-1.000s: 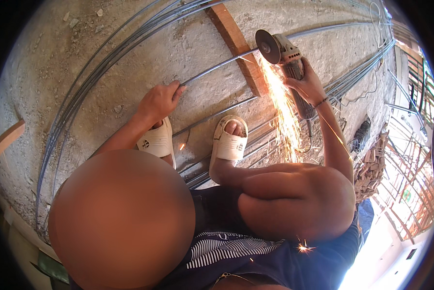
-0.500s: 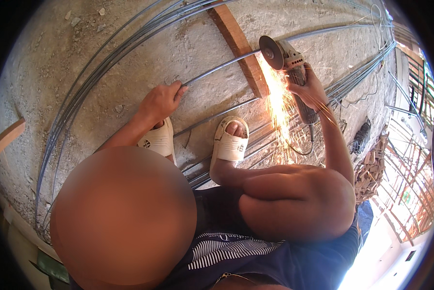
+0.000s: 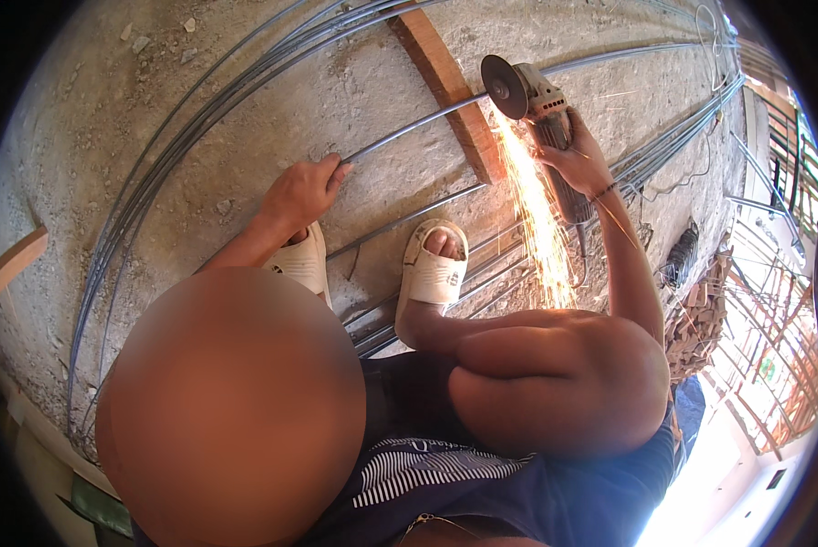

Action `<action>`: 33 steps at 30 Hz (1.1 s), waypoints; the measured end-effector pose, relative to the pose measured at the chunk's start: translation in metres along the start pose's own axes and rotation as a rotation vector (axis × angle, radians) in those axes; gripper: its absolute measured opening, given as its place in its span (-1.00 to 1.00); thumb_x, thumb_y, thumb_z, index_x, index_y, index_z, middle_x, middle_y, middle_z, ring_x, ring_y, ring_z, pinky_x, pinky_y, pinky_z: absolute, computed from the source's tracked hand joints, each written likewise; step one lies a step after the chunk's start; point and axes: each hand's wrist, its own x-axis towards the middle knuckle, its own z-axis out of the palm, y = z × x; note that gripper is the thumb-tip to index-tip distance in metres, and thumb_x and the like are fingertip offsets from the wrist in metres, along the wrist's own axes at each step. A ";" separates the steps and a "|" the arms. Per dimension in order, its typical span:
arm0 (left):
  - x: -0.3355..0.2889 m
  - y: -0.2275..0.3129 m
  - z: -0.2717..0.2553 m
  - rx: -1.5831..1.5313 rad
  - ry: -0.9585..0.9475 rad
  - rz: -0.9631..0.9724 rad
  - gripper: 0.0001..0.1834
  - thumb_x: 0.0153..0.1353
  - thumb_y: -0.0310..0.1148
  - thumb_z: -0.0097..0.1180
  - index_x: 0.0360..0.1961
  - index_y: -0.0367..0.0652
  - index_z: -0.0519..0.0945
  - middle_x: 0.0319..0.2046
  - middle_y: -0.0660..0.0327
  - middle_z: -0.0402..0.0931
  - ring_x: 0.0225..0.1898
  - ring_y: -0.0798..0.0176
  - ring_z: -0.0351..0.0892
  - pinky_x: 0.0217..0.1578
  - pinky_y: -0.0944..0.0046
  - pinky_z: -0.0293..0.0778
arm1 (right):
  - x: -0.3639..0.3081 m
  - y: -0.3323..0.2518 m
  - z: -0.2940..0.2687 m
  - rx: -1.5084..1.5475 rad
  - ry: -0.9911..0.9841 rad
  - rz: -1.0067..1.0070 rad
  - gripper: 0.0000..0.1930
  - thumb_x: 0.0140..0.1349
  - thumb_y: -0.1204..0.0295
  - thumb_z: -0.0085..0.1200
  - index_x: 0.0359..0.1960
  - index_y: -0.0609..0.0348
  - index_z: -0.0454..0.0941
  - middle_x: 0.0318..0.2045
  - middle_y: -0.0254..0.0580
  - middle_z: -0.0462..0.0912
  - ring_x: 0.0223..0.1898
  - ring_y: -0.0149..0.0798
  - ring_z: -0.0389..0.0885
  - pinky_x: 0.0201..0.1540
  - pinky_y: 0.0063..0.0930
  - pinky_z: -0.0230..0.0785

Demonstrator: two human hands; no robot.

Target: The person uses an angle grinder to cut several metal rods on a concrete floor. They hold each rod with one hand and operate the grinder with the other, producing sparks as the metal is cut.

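Note:
My left hand is closed round the near end of a thin steel rod. The rod slants up to the right and rests across a wooden beam on the ground. In my right hand is an angle grinder, gripped by its dark body. Its round disc meets the rod just right of the beam, and part of the rod is hidden behind the tool. A bright stream of sparks sprays from the disc down towards my bent leg.
Long rods curve over the concrete floor on the left. Another rod bundle lies at right, near a dark coil. My sandalled foot stands close to the sparks. A wooden piece is at far left.
The grinder and my right hand have shifted slightly up and left, tilting a little. The spark stream is narrower and leans more to the right. My left hand keeps its hold on the rod.

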 end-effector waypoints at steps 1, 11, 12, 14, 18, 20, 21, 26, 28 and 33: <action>0.000 0.000 0.000 0.000 -0.011 -0.007 -0.61 0.53 -0.10 0.01 -0.26 -0.25 0.54 -0.53 -0.18 0.60 -0.40 -0.35 0.65 -0.42 -0.19 0.52 | 0.001 -0.001 0.000 -0.017 0.005 -0.019 0.01 -0.04 0.15 0.42 0.46 0.18 0.18 0.07 0.25 0.69 0.07 0.20 0.70 0.10 -0.10 0.54; 0.001 0.000 0.000 0.021 -0.013 -0.004 -0.61 0.52 -0.10 0.03 -0.27 -0.25 0.54 -0.53 -0.17 0.60 -0.41 -0.34 0.65 -0.43 -0.18 0.52 | 0.003 0.014 0.002 0.174 -0.080 0.108 0.07 0.02 0.26 0.49 0.51 0.33 0.09 0.28 0.10 0.54 0.25 -0.10 0.56 0.30 -0.29 0.40; 0.001 0.000 -0.001 0.021 -0.019 -0.007 -0.61 0.52 -0.10 0.03 -0.27 -0.25 0.54 -0.53 -0.17 0.60 -0.41 -0.34 0.65 -0.43 -0.18 0.52 | 0.002 0.013 0.001 0.116 -0.076 0.051 0.08 0.02 0.25 0.49 0.51 0.34 0.09 0.28 0.11 0.54 0.25 -0.09 0.56 0.29 -0.29 0.41; 0.001 0.000 -0.001 0.024 -0.030 -0.012 -0.61 0.52 -0.10 0.03 -0.26 -0.25 0.54 -0.53 -0.17 0.60 -0.41 -0.34 0.65 -0.43 -0.17 0.52 | -0.004 0.009 -0.002 -0.029 -0.049 0.065 0.08 0.01 0.25 0.49 0.51 0.34 0.08 0.27 0.12 0.54 0.24 -0.05 0.57 0.26 -0.28 0.44; 0.001 0.000 -0.001 0.015 -0.022 -0.001 -0.62 0.53 -0.10 0.02 -0.25 -0.25 0.54 -0.52 -0.17 0.61 -0.41 -0.34 0.65 -0.43 -0.18 0.53 | -0.013 -0.003 -0.010 -0.037 -0.070 0.092 0.09 -0.02 0.23 0.49 0.51 0.36 0.10 0.26 0.19 0.55 0.22 0.02 0.60 0.23 -0.27 0.45; 0.001 -0.001 0.000 0.009 -0.010 0.011 -0.62 0.53 -0.10 0.01 -0.25 -0.25 0.54 -0.52 -0.17 0.61 -0.40 -0.34 0.65 -0.42 -0.18 0.53 | -0.015 -0.005 -0.011 -0.015 -0.092 0.076 0.09 -0.03 0.22 0.49 0.50 0.36 0.11 0.23 0.23 0.57 0.20 0.05 0.62 0.22 -0.27 0.46; 0.000 -0.001 0.000 0.016 -0.019 0.003 -0.62 0.53 -0.10 0.01 -0.24 -0.25 0.54 -0.52 -0.17 0.61 -0.40 -0.34 0.65 -0.42 -0.18 0.53 | -0.015 -0.004 -0.009 -0.027 -0.059 0.058 0.05 -0.03 0.22 0.46 0.49 0.30 0.15 0.19 0.23 0.60 0.17 0.10 0.64 0.19 -0.21 0.48; 0.001 -0.003 0.003 0.021 -0.007 -0.012 -0.63 0.54 -0.11 0.00 -0.23 -0.24 0.54 -0.53 -0.19 0.60 -0.39 -0.35 0.65 -0.41 -0.19 0.54 | -0.006 0.008 0.001 -0.053 0.038 -0.007 0.00 -0.04 0.20 0.41 0.47 0.15 0.19 0.11 0.25 0.66 0.12 0.18 0.68 0.14 -0.08 0.52; 0.001 -0.004 0.004 0.036 -0.004 0.010 -0.63 0.54 -0.11 0.00 -0.23 -0.24 0.54 -0.53 -0.19 0.61 -0.38 -0.36 0.65 -0.41 -0.19 0.54 | 0.001 0.014 0.002 -0.008 -0.010 0.052 -0.01 0.01 0.31 0.45 0.48 0.28 0.17 0.14 0.15 0.64 0.13 -0.06 0.65 0.16 -0.26 0.51; 0.001 -0.006 0.005 0.048 0.006 0.025 -0.63 0.54 -0.12 0.00 -0.25 -0.24 0.54 -0.53 -0.19 0.61 -0.38 -0.36 0.65 -0.42 -0.20 0.54 | 0.010 0.021 0.006 0.167 -0.026 -0.071 -0.03 0.06 0.41 0.48 0.48 0.33 0.15 0.14 0.07 0.63 0.13 -0.23 0.62 0.16 -0.37 0.49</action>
